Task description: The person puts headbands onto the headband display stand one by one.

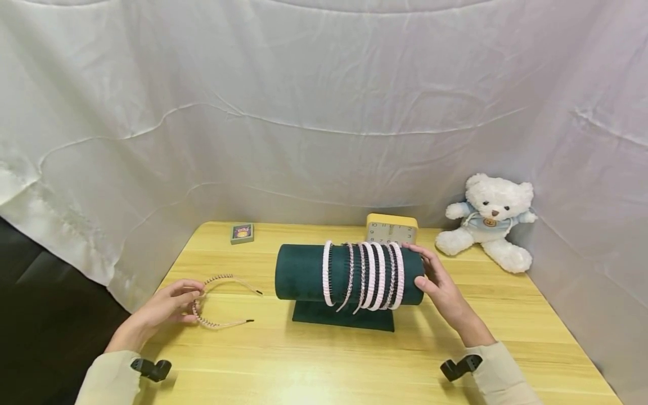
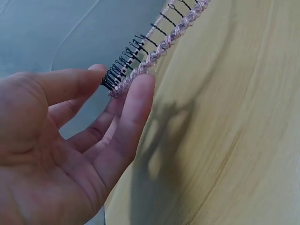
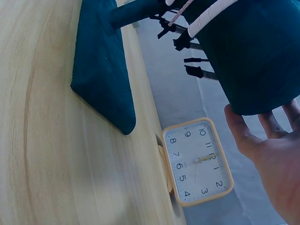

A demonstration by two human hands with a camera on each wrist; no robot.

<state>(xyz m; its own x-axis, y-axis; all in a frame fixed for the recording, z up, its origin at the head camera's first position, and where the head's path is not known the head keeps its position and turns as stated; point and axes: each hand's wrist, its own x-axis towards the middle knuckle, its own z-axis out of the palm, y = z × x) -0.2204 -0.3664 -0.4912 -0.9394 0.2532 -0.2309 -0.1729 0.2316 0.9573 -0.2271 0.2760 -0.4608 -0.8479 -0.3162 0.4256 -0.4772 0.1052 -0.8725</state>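
My left hand [image 1: 159, 308] pinches a thin pink braided headband [image 1: 206, 323] at the middle of its arch, with the two dark-tipped ends pointing right. In the left wrist view, black wire comb teeth line the inside of the headband [image 2: 163, 48], between thumb and fingertips. To the right stands a dark green velvet headband stand [image 1: 300, 271], a horizontal roll on a flat base [image 1: 344, 316]. Several white and pink headbands [image 1: 327, 275] hang round the roll, mostly toward its right half. My right hand [image 1: 448, 295] holds the roll's right end, thumb in front and fingers behind.
Behind the stand is a yellow-framed clock [image 1: 392, 219], partly hidden by the roll. A white teddy bear [image 1: 498, 219] sits at the back right corner of the wooden table [image 1: 243, 365]. At the back left lies a small box [image 1: 242, 233]. Grey curtains [image 1: 324, 157] surround the table.
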